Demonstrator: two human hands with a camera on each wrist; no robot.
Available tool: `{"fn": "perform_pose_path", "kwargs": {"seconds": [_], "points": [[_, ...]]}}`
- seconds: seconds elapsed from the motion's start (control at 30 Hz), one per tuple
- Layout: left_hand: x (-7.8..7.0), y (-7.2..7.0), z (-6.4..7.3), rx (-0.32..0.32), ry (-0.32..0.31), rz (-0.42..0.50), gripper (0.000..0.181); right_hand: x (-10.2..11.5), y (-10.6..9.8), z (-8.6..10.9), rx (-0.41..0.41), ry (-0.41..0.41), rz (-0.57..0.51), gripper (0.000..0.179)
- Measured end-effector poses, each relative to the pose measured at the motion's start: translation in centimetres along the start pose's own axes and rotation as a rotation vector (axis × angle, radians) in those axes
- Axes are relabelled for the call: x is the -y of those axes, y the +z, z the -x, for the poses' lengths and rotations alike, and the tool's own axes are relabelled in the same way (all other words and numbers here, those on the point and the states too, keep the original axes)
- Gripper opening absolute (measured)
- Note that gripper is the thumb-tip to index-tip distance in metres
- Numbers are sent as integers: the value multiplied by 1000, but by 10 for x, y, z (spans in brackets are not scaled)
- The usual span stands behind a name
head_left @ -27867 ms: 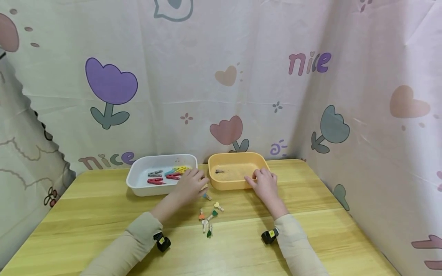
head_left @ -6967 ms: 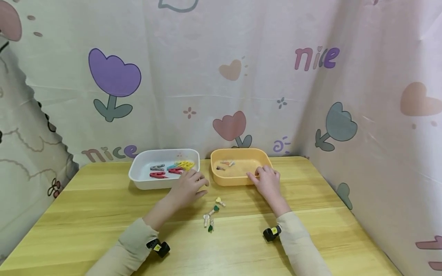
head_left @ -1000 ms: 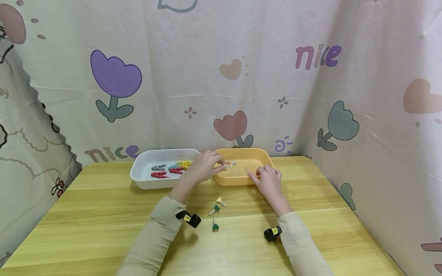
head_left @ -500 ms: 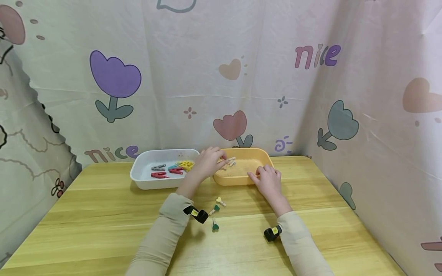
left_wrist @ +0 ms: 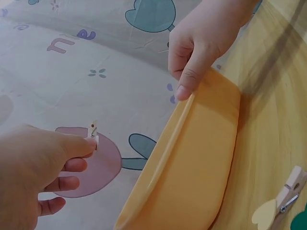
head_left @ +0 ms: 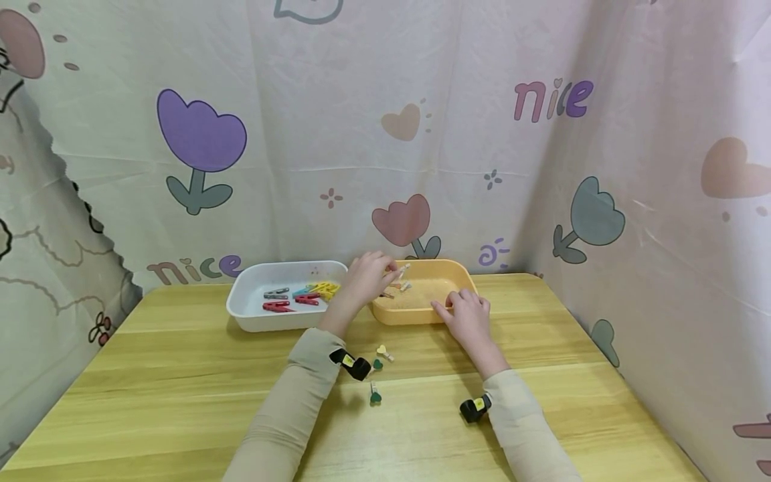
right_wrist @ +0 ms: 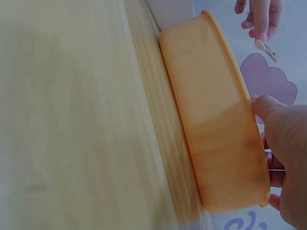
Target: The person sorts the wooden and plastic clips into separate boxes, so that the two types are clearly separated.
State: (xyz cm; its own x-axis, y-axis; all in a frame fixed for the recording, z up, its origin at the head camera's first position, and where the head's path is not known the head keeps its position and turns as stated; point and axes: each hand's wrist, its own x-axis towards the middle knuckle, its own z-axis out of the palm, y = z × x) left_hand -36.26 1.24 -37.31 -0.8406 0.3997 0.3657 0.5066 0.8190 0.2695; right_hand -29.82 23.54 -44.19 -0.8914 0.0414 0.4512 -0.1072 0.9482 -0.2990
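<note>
My left hand [head_left: 366, 276] pinches a small wooden clothespin [left_wrist: 92, 134] between thumb and index finger. In the right wrist view, this clothespin [right_wrist: 266, 50] shows a pale, rounded end. It hangs above the left part of the yellow plastic box [head_left: 421, 318]. Inside that box lie several small clothespins [head_left: 406, 286], partly covered by my left hand. My right hand [head_left: 468, 318] grips the box's near rim at the right, thumb outside and fingers over the inner side. On the table in front are a yellow-heart clothespin [head_left: 384, 353] and two green-heart clothespins [head_left: 375, 396].
A white plastic box [head_left: 259, 323] stands left of the yellow one, with larger clothespins [head_left: 278, 306] in grey, red, blue and yellow inside. Both boxes stand at the back of the wooden table [head_left: 181, 395], before a patterned cloth [head_left: 301, 134].
Over the last second my left hand rises slightly and shifts right with the clothespin. Since earlier, orange, blue and white clothespins have left the table, and more lie in the yellow box.
</note>
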Motion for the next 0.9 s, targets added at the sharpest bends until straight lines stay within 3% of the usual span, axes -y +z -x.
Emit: {"fn": "perform_pose_path", "kwargs": {"seconds": [0.27, 0.57, 0.9], "points": [[-2, 5, -9, -48, 25, -1, 20, 0, -1, 0, 6, 0, 1, 39], [-7, 17, -18, -24, -39, -8, 22, 0, 0, 0, 2, 2, 10, 39], [-11, 30, -28, -58, -113, 20, 21, 0, 1, 0, 1, 0, 8, 38]]}}
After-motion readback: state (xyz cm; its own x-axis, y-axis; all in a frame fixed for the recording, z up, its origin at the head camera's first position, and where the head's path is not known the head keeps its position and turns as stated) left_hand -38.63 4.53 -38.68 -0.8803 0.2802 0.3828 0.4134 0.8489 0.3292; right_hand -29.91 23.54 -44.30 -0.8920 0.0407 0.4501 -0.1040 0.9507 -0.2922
